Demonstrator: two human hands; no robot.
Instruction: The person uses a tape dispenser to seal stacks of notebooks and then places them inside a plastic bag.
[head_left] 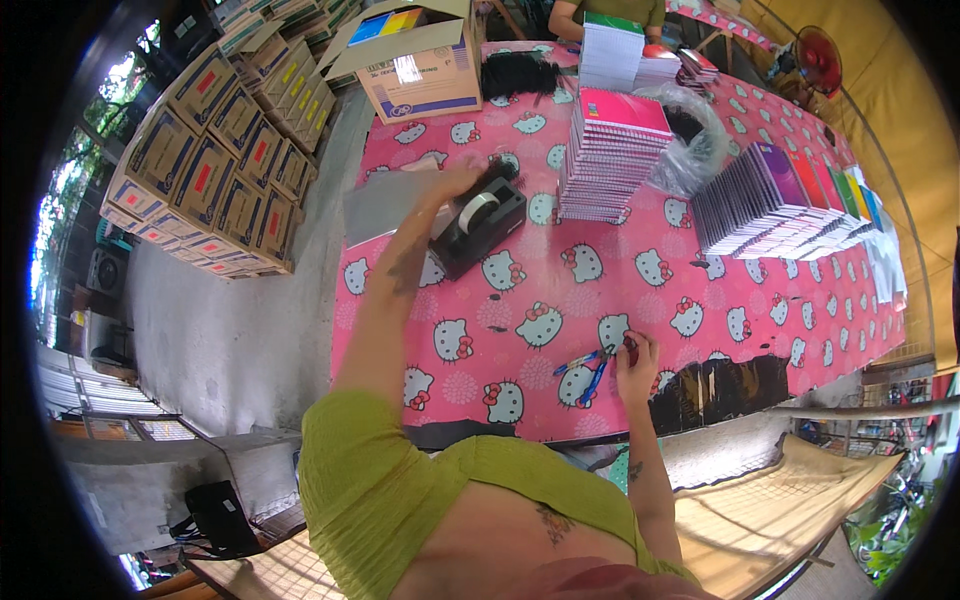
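Note:
My left hand (452,185) reaches far forward and rests on the back of a black desk tape dispenser (480,225) with a roll of clear tape, standing on the pink cartoon-cat tablecloth (520,320). A grey sheet (385,205) lies just left of the dispenser, under my forearm. My right hand (635,358) is near the table's front edge, fingers closed on several pens (590,368), blue and red, whose ends lie on the cloth.
A stack of pink notebooks (610,150) stands behind the dispenser, a fanned row of coloured books (780,205) to the right, a clear plastic bag (695,150) between. An open carton (415,60) sits at the far left corner; stacked cartons (220,150) line the floor. Another person (600,15) stands at the far end.

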